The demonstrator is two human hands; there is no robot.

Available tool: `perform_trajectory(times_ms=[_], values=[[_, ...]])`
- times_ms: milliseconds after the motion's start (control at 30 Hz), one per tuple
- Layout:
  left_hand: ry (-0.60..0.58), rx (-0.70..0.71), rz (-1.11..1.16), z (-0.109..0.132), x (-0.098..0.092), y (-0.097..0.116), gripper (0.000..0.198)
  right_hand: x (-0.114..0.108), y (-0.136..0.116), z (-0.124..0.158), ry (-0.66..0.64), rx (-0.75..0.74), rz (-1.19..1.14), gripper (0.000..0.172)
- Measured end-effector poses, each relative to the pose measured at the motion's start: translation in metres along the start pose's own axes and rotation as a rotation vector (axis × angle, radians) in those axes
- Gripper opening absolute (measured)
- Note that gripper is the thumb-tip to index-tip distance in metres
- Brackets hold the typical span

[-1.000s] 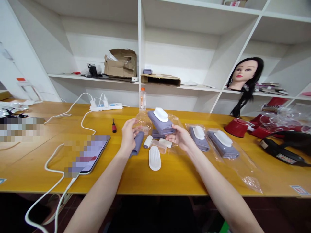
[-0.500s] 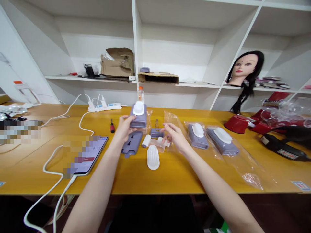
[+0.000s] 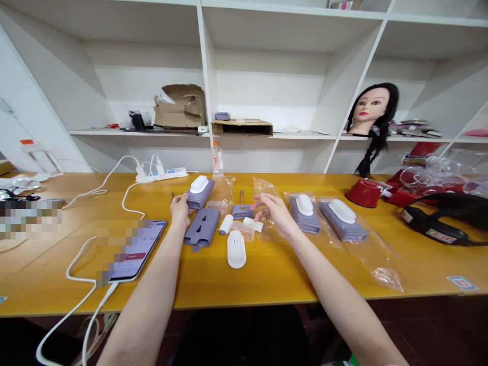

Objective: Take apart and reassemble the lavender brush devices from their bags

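lavender case with white oval cap (image 3: 197, 199) | lying angled on desk (image 3: 274, 277) | small lavender bracket (image 3: 242, 212) | flat, near white tab (image 3: 252, 223)

Free passage around the hands on the worktop (image 3: 267, 290). The left hand (image 3: 180, 211) is hemmed in by a phone (image 3: 133, 249) just beside it and a lilac sleeve (image 3: 202, 229) and lilac case (image 3: 199, 194) on the other side. Between the hands, a white roller (image 3: 225, 224) and white oval cover (image 3: 236, 249) narrow the way. Bagged lilac devices (image 3: 305, 214) block the right hand (image 3: 272, 213) rightward. Bare worktop runs along the near edge, below the cover.
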State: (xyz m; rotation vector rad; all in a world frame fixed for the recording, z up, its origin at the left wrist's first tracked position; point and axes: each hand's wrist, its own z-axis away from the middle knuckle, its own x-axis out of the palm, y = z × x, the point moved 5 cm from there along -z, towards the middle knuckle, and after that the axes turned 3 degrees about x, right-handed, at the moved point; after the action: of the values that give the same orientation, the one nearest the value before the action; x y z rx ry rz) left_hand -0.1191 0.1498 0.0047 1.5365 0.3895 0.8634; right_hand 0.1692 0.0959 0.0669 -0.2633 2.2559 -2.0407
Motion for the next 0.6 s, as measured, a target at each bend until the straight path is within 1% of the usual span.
perform_trajectory(times_ms=[133,233,300,333,433,467,500,533,567,600], values=[[-0.024,-0.155,0.021,-0.005,-0.002,-0.014,0.005,0.001,0.000,0.002,-0.011,0.001,0.005,0.026],[-0.018,-0.218,0.017,-0.010,-0.004,-0.021,0.007,0.003,0.002,0.004,-0.015,0.009,0.053,0.026],[-0.009,-0.228,0.004,-0.013,-0.005,-0.024,0.010,0.001,0.002,0.002,-0.001,0.001,0.145,0.025],[-0.008,-0.227,-0.007,-0.015,-0.005,-0.025,0.012,-0.002,0.001,0.001,0.020,-0.012,0.240,0.025],[-0.028,-0.212,-0.073,-0.015,-0.004,-0.025,0.018,-0.022,-0.010,-0.002,0.145,-0.068,0.616,0.025],[-0.045,-0.204,-0.107,-0.014,-0.003,-0.024,0.021,-0.032,-0.017,-0.001,0.208,-0.083,0.709,0.024],[-0.066,-0.191,-0.147,-0.013,-0.002,-0.022,0.024,-0.042,-0.023,0.002,0.264,-0.090,0.750,0.022],[-0.088,-0.173,-0.192,-0.011,0.000,-0.020,0.029,-0.053,-0.031,0.006,0.333,-0.101,0.799,0.021],[-0.111,-0.148,-0.241,-0.009,0.001,-0.018,0.036,-0.064,-0.040,0.014,0.433,-0.116,0.933,0.022],[-0.131,-0.114,-0.290,-0.007,0.002,-0.015,0.043,-0.072,-0.046,0.023,0.475,-0.113,1.048,0.023]])
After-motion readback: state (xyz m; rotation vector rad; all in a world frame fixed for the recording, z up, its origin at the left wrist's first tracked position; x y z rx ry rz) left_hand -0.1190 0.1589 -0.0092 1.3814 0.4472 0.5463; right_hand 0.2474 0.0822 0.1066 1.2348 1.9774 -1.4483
